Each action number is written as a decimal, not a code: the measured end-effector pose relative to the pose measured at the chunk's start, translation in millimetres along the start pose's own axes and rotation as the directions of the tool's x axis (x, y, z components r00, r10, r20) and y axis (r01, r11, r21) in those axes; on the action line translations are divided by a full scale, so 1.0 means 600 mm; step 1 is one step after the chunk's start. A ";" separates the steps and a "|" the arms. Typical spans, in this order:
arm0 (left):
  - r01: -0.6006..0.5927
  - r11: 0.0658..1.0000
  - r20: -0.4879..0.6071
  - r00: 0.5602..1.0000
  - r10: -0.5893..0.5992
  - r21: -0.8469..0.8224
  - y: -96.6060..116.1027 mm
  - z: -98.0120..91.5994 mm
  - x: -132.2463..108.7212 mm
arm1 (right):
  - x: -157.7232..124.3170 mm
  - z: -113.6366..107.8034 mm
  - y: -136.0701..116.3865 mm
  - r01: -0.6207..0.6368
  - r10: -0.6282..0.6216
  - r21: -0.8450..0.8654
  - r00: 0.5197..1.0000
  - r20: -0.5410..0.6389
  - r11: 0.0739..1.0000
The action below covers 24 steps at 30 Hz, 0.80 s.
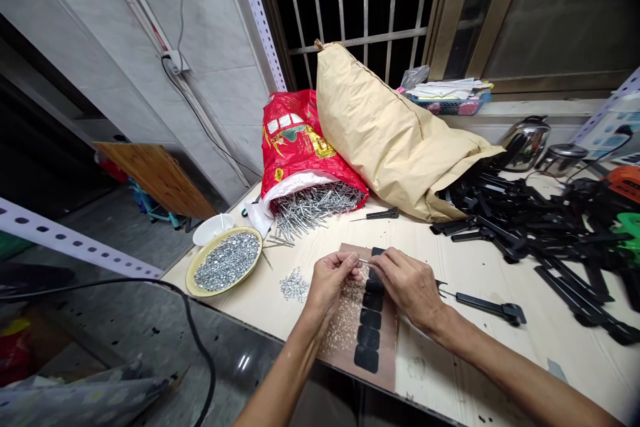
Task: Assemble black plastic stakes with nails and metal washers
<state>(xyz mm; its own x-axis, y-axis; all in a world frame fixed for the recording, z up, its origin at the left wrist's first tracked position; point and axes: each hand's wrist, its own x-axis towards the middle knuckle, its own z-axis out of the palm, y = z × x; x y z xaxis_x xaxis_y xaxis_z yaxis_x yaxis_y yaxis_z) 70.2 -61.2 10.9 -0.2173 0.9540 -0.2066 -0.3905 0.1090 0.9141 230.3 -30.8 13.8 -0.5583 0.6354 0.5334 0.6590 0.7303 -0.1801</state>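
My left hand [333, 277] and my right hand [407, 283] meet above a brown board [387, 367]. Between their pinched fingertips runs a thin metal rod [364, 261], held at both ends. Under it, a column of black square pads [369, 337] lies on the board, beside many small pale bits [340, 330]. Small metal pieces [294, 285] are scattered left of my left hand. To the right of my right hand lies a black-handled tool [487, 305] with a forked metal end.
A yellow bowl [227, 261] of small metal parts stands at the table's left edge. Behind are a red bag [300, 147] spilling metal rods [310, 210] and a large tan sack [395, 133]. Many black plastic parts [500, 213] pile up at right, near a metal kettle [525, 142].
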 end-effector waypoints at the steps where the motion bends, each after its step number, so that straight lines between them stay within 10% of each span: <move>1: 0.004 1.000 0.003 1.000 -0.004 -0.003 0.000 0.000 0.000 | 0.000 0.000 0.000 -0.018 0.018 0.019 1.000 0.017 1.000; 24: 0.047 0.999 0.019 0.999 -0.047 0.018 -0.019 -0.003 0.009 | -0.004 -0.005 0.003 0.022 -0.020 -0.038 0.998 0.059 0.999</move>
<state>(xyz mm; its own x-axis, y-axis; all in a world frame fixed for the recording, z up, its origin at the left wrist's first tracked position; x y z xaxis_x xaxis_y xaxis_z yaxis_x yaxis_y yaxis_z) 72.1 -58.0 -1.3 -0.1816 0.9529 -0.2430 -0.3843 0.1587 0.9095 234.1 -31.5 14.5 -0.6002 0.6345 0.4870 0.6650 0.7342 -0.1369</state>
